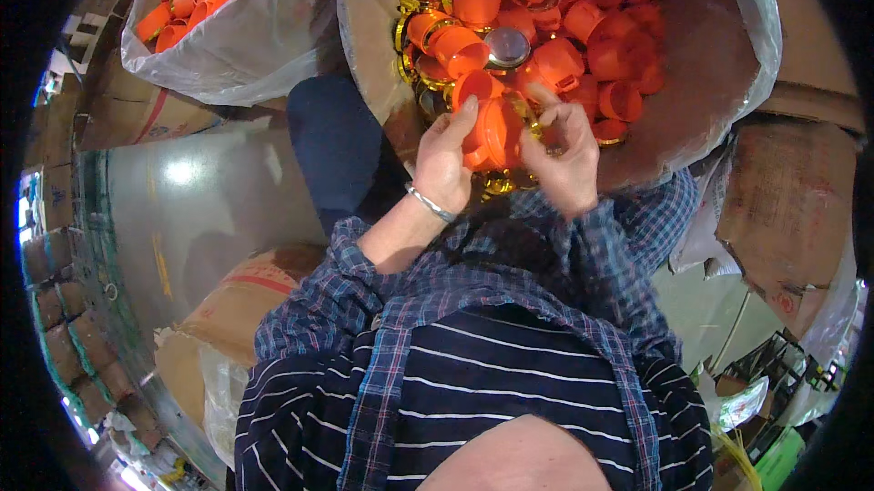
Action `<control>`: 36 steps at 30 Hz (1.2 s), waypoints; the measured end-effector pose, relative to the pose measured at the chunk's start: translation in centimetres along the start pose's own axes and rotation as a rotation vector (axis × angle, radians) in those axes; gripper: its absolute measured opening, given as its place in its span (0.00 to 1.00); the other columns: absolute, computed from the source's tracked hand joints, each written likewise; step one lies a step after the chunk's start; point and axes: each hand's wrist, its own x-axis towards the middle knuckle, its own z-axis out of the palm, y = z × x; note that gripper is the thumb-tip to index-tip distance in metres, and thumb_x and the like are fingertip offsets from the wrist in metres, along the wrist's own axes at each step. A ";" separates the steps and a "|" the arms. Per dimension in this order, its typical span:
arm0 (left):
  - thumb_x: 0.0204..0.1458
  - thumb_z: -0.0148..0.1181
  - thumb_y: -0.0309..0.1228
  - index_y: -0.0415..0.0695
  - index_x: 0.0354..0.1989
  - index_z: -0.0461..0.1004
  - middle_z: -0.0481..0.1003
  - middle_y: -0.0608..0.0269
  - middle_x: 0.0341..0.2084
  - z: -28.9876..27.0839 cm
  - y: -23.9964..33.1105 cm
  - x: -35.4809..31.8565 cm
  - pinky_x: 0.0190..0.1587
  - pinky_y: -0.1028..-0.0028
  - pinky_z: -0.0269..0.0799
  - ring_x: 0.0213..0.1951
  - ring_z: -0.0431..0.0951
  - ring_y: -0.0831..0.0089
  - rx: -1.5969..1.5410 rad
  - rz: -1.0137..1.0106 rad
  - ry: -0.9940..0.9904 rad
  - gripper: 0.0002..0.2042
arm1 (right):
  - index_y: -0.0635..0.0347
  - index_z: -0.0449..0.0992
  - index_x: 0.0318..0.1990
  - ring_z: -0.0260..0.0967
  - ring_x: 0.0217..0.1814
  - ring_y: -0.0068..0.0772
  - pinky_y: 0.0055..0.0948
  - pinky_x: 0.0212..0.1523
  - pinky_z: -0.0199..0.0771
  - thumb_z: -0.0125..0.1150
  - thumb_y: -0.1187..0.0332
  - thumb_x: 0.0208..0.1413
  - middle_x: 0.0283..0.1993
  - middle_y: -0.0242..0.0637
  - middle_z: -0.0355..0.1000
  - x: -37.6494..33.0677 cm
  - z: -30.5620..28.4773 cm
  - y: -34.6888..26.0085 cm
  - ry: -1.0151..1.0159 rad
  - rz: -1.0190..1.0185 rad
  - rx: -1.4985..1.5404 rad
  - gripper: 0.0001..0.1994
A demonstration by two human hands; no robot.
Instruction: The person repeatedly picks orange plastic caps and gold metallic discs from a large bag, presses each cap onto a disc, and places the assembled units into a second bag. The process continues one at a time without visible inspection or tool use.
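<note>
My left hand [443,161] is closed around an orange plastic cup-shaped piece [492,131], with the thumb along its near-left side. On the right of that piece, a shiny gold strip [523,112] lies at the curled fingers of my right hand [566,152], which appear to pinch it. Both hands are over the near edge of a large lined box. Beneath and beyond them is a heap of similar orange cups [460,50], many with gold trim. A round silver disc [507,47] rests among them.
A clear plastic liner [765,27] covers the rim of the box. Another lined container [232,54] of orange pieces stands at the far left. Cardboard boxes stand at the near left [223,309] and right [787,209]. My knee [332,141] is beside the box.
</note>
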 end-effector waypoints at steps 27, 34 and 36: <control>0.66 0.51 0.37 0.40 0.47 0.74 0.77 0.64 0.41 4.7 1.1 -5.3 0.48 0.75 0.72 0.42 0.77 0.77 0.133 0.293 -0.073 0.13 | 0.65 0.60 0.67 0.56 0.66 0.58 0.47 0.67 0.54 0.51 0.54 0.63 0.67 0.59 0.55 -1.8 1.4 -4.1 0.091 -0.569 -0.428 0.31; 0.63 0.55 0.33 0.38 0.28 0.68 0.69 0.55 0.20 2.8 -0.1 -4.2 0.30 0.70 0.65 0.24 0.68 0.65 0.886 0.802 -0.134 0.13 | 0.67 0.64 0.60 0.65 0.58 0.43 0.37 0.60 0.64 0.46 0.57 0.66 0.57 0.48 0.66 -1.8 3.8 -1.7 0.252 0.123 0.500 0.24; 0.63 0.54 0.33 0.38 0.29 0.70 0.72 0.58 0.22 2.6 -0.1 -3.2 0.32 0.70 0.66 0.26 0.70 0.70 0.772 0.560 -0.054 0.13 | 0.66 0.67 0.58 0.66 0.56 0.47 0.38 0.59 0.65 0.51 0.59 0.63 0.55 0.50 0.67 -1.6 3.7 -0.8 0.310 -0.137 0.052 0.22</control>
